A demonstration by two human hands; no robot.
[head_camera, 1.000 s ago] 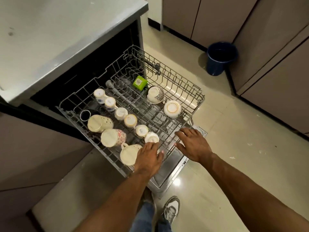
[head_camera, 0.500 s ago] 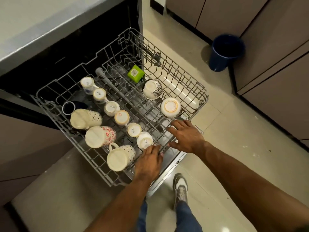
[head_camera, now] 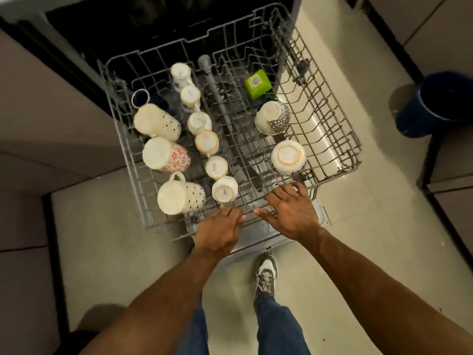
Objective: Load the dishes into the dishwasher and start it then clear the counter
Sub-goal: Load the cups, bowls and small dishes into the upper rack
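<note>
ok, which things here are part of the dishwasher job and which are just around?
Job:
- rack
- mugs, e.g. red-flowered mug
- row of small cups
- two bowls
- green cup
- left hand, right hand, both at the rack's front edge

Just around:
- blue bin
- cabinets

dim warm light | glare on dishwasher door | soft motion blur | wide-angle edge distortion

Both hands, left hand and right hand, rest on the rack front.
</note>
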